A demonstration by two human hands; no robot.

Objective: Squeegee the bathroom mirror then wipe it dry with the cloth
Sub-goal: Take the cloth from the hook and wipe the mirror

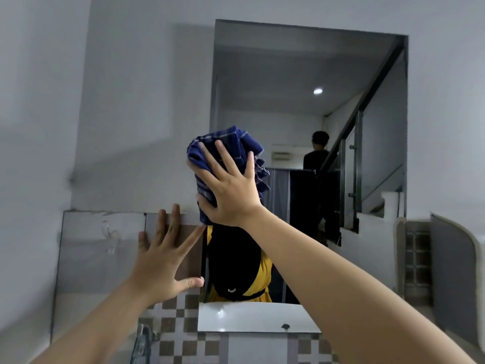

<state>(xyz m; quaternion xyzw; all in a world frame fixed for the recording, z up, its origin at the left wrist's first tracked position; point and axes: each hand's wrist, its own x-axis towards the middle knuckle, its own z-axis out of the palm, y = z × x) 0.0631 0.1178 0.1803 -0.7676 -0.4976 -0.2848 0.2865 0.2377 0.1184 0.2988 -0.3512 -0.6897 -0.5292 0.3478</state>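
Your right hand [228, 190] is pressing the bunched blue checked cloth [225, 156] flat-palmed against the mirror [301, 74] | your left hand [168, 261] is bracing, fingers spread open, on the tiled wall [105, 258] beside it

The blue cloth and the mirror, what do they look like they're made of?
The cloth looks like soft woven cotton, matte, dark blue with pale stripes; it bunches in folds under the right hand. The mirror looks like glass, glossy; it reflects a room.
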